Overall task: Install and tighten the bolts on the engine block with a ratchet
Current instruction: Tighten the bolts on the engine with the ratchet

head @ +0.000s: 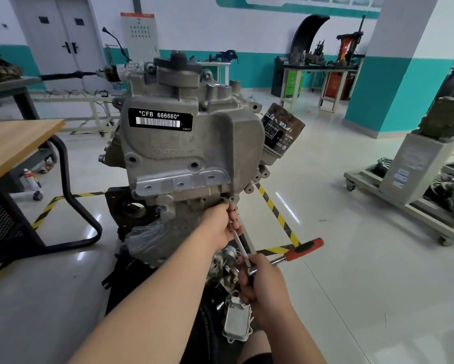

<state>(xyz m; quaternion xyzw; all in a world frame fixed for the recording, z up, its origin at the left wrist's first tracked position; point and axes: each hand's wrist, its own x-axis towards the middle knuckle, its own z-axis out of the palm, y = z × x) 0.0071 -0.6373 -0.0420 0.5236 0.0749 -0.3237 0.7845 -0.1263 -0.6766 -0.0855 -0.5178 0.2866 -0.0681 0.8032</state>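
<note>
Pale glossy floor (339,271) of a workshop surrounds the engine block (194,143), which stands upright directly before the person. At its lower right corner the left hand (220,227) has its fingertips pinched around the upper end of a thin extension bar (240,243), right against a bolt boss on the casting; the bolt itself is hidden behind the fingers. The bar slants down and toward the person into the head of the ratchet (303,249), and the right hand (262,282) is curled around that head, while the red and black handle sticks out to the right, clear of the palm. Just below the right hand a ribbed silver metal part (236,321) lies among dark components. Higher on the block sits a black label (159,119) reading CFB 666660, and an oil filter (281,132) juts from its right side. Yellow-black tape (278,216) runs across the floor behind the hands. A wooden table (15,145) stands to the left, and a teal and white pillar (394,74) rises at the far right.
</note>
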